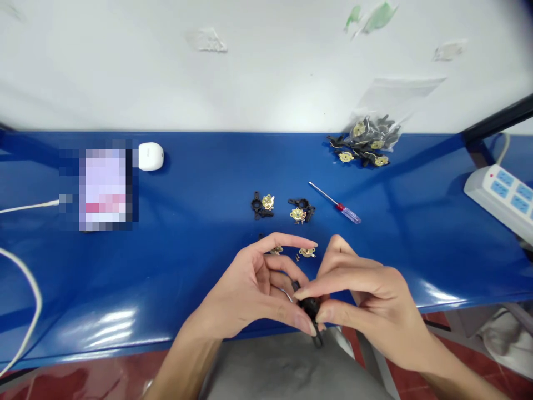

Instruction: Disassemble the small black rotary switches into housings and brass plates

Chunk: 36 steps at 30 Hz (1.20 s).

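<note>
My left hand (pixel 254 289) and my right hand (pixel 366 300) meet over the front edge of the blue table (pixel 187 250). Both pinch one small black plastic part (pixel 310 308) between thumbs and fingertips. Just beyond my fingers lie small brass pieces (pixel 307 253) and tiny screws (pixel 297 257) on the table. Farther back sit two black-and-brass assemblies, one at the left (pixel 262 204) and one at the right (pixel 300 210). A small screwdriver (pixel 335 203) with a clear handle lies to their right.
A clear bag (pixel 366 144) with several black and brass parts leans at the back right. A white power strip (pixel 502 194) sits at the right edge. At the left are a phone (pixel 104 189), a white charger (pixel 150 156) and white cables (pixel 25 266).
</note>
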Each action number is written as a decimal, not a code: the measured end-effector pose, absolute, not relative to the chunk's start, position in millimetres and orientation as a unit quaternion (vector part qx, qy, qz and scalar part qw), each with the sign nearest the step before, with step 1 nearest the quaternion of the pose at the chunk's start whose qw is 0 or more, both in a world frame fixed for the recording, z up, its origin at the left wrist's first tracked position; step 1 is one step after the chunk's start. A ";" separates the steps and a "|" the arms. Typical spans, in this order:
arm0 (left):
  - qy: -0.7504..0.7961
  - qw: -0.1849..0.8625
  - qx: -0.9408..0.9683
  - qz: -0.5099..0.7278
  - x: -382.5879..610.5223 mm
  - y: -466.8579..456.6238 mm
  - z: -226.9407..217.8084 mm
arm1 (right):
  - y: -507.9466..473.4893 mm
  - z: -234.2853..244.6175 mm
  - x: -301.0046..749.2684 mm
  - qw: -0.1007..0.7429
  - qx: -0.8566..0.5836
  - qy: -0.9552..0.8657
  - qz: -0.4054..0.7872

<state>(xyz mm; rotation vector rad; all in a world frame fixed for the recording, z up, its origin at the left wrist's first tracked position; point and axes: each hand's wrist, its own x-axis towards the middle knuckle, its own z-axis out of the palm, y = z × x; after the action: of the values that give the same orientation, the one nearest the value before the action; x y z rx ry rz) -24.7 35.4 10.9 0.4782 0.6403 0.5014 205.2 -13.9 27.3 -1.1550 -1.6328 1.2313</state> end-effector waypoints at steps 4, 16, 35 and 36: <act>0.310 0.893 0.229 0.232 -25.5 35.7 12.6 | -15.0 26.7 204.9 0.371 -0.459 -0.633 0.501; 0.288 0.902 0.205 0.249 -20.3 31.9 7.6 | -13.3 28.9 207.1 0.391 -0.444 -0.639 0.492; 0.268 0.910 0.033 0.316 8.3 -2.7 20.5 | -7.7 38.0 213.1 0.454 -0.388 -0.660 0.456; 0.267 0.907 0.019 0.325 11.1 -5.5 22.1 | -7.4 38.6 213.4 0.455 -0.389 -0.660 0.453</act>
<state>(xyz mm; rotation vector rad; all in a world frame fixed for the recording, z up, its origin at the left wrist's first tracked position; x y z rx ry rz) 11.1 -5.5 22.1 0.0402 0.5508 0.6720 213.4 -7.4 38.6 -0.9608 -1.6293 1.1180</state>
